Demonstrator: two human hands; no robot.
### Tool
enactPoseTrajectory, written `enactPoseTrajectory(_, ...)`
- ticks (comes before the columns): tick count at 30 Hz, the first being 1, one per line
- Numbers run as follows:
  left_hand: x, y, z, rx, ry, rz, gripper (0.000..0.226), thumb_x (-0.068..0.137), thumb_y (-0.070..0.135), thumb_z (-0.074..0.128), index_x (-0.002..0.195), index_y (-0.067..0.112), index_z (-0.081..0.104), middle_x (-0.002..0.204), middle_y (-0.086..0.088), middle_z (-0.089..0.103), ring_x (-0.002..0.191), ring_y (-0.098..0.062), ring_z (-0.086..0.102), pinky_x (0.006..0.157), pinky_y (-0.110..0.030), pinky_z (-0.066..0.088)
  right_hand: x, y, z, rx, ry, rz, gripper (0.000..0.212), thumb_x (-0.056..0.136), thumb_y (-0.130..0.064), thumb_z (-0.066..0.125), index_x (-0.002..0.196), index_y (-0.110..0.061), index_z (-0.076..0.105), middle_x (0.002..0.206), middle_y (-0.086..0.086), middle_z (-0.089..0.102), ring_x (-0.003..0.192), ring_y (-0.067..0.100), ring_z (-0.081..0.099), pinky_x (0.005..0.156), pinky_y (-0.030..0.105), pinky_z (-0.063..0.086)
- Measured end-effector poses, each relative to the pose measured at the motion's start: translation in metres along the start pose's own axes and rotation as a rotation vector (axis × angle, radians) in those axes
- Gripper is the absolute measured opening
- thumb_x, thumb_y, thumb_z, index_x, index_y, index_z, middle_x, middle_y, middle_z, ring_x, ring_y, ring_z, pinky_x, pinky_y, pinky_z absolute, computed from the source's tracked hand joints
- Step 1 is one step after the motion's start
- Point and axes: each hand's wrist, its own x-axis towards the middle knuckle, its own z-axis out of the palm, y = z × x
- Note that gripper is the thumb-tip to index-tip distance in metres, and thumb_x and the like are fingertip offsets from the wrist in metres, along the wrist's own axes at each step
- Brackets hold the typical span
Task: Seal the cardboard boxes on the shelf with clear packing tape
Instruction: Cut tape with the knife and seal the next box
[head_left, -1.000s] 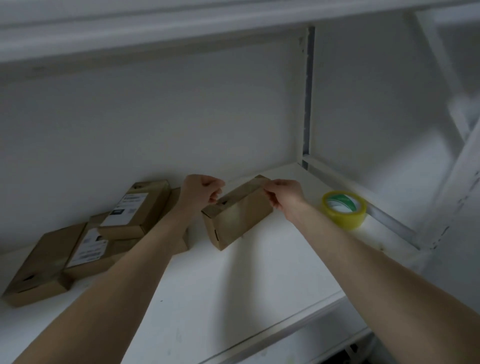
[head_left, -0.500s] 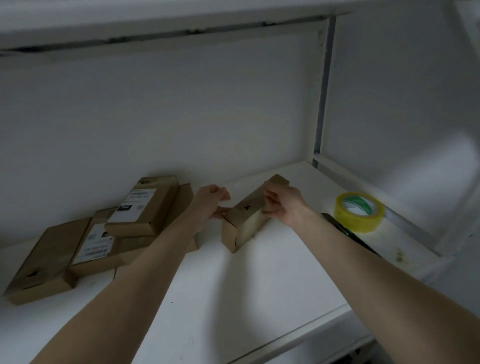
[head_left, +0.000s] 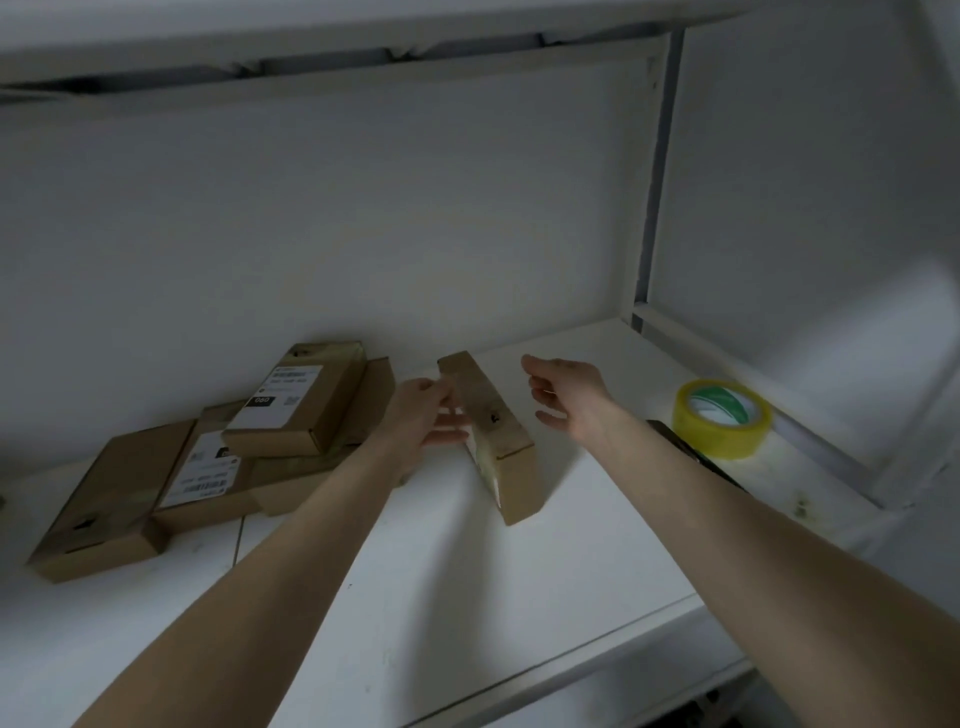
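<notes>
A small brown cardboard box (head_left: 493, 415) stands on its long edge in the middle of the white shelf (head_left: 467, 597), its labelled face turned left. My left hand (head_left: 426, 415) rests against that left face, thumb on the top edge, holding it upright. My right hand (head_left: 566, 395) hovers just right of the box, fingers spread, touching nothing. A roll of clear tape (head_left: 722, 415) with a yellowish look and a green and white core lies flat at the right end of the shelf.
A pile of several flat cardboard boxes (head_left: 291, 410), some with white labels, lies at the back left. A dark flat object (head_left: 696, 457) pokes out behind my right forearm. The back wall and a shelf upright (head_left: 654, 197) close in the space.
The box has been turned from a tilted hold to standing on its edge. My right hand has let go of it and opened. My left hand has moved onto its left face.
</notes>
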Motion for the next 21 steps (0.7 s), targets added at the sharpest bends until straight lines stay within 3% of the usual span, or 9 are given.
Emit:
enactPoseTrajectory(3, -0.007, -0.003, 0.001, 0.062, 0.145, 0.108, 0.023, 0.1, 0.016, 0.048, 0.084, 0.003, 0.059, 0.074, -0.01, 0.059, 0.062, -0.019, 0.06, 0.047, -0.022, 0.053, 0.002, -0.003, 0.0, -0.083, 0.043, -0.072, 0.027, 0.085, -0.017, 0.074, 0.068, -0.013, 0.054, 0.063, 0.002, 0.055, 0.049, 0.012, 0.04, 0.052, 0.025, 0.033)
enactPoseTrajectory(6, -0.015, -0.013, 0.002, 0.061, 0.224, 0.14, 0.023, 0.096, 0.016, 0.056, 0.079, 0.004, 0.065, 0.068, -0.008, 0.061, 0.06, -0.018, 0.061, 0.05, -0.022, 0.053, 0.003, 0.001, -0.003, -0.215, 0.055, -0.075, 0.027, 0.084, -0.017, 0.074, 0.068, -0.012, 0.054, 0.064, 0.003, 0.056, 0.049, 0.013, 0.038, 0.046, 0.025, 0.03)
enactPoseTrajectory(10, -0.024, -0.023, 0.006, -0.068, 0.291, 0.099, 0.018, 0.091, 0.017, 0.064, 0.078, 0.005, 0.067, 0.066, -0.007, 0.064, 0.059, -0.018, 0.062, 0.052, -0.024, 0.052, 0.007, 0.006, -0.002, -0.271, 0.047, -0.06, 0.026, 0.086, -0.019, 0.073, 0.071, -0.011, 0.053, 0.064, 0.003, 0.055, 0.051, 0.013, 0.04, 0.047, 0.025, 0.034)
enactPoseTrajectory(21, -0.032, -0.027, 0.015, -0.062, 0.33, 0.047, 0.023, 0.095, 0.024, 0.058, 0.079, 0.008, 0.065, 0.072, -0.006, 0.065, 0.062, -0.016, 0.063, 0.05, -0.022, 0.049, 0.015, 0.01, -0.003, -0.244, 0.006, -0.049, 0.022, 0.085, -0.011, 0.073, 0.073, -0.008, 0.055, 0.062, 0.005, 0.049, 0.052, 0.014, 0.042, 0.055, 0.025, 0.045)
